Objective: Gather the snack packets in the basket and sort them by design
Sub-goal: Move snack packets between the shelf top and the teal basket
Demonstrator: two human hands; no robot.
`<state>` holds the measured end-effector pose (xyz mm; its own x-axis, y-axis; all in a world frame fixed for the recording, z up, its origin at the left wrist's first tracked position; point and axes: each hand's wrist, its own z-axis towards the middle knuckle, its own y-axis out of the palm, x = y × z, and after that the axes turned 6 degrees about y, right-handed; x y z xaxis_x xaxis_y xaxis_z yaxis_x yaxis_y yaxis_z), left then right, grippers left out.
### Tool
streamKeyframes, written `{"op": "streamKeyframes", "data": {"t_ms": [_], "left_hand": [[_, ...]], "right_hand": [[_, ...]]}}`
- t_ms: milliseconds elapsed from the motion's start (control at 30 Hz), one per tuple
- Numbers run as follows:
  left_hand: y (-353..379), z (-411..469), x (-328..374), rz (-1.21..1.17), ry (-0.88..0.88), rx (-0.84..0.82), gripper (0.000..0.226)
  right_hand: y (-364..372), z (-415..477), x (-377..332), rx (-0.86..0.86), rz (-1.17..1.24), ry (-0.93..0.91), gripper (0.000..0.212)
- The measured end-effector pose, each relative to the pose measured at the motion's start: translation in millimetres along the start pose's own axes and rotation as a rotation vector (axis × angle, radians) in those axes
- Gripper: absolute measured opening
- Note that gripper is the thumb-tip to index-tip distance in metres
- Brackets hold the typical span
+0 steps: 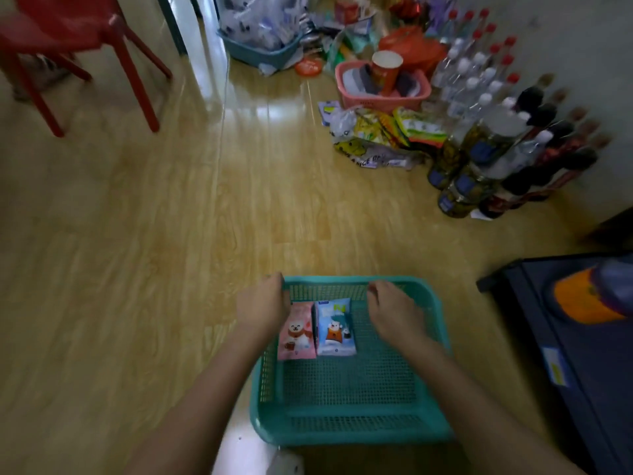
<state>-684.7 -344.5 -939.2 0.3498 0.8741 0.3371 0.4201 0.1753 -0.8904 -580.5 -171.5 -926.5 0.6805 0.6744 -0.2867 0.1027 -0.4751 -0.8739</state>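
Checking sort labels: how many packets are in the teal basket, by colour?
Pink packet: 1
Blue packet: 1
Total: 2, both in the basket

2 bare forearms reach forward, palms down. The left hand (262, 301) curls its fingers over the far rim of the basket (342, 280); the right hand (394, 311), near it, grips the same rim.

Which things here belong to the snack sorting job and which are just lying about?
Job: teal plastic mesh basket, pink bear-print snack packet, blue bear-print snack packet.
Lying about: red plastic chair, pink plastic basket, clear plastic bottles with red caps.
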Motion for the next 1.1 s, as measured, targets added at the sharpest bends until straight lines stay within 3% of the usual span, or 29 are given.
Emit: {"op": "streamKeyframes", "data": {"t_ms": [333,500,633,800,1100], "left_hand": [[-394,-147,160,0.125,0.121,0.215,0.029],[-528,-229,236,0.119,0.223,0.254,0.029],[-584,-284,285,0.168,0.405,0.333,0.028],[-605,-334,337,0.097,0.706,0.362,0.024],[-598,-411,474,-0.026,1.309,0.227,0.020]], "right_hand": [[-424,-196,-48,0.277,0.122,-0.078,0.028],[-568,-313,-52,0.370,0.073,-0.044,0.029],[-622,-393,-45,0.494,-0.024,0.026,0.034],[-647,-486,-13,0.602,0.033,0.172,0.034],[-650,-672,45,0.858,0.107,0.686,0.035]]}}
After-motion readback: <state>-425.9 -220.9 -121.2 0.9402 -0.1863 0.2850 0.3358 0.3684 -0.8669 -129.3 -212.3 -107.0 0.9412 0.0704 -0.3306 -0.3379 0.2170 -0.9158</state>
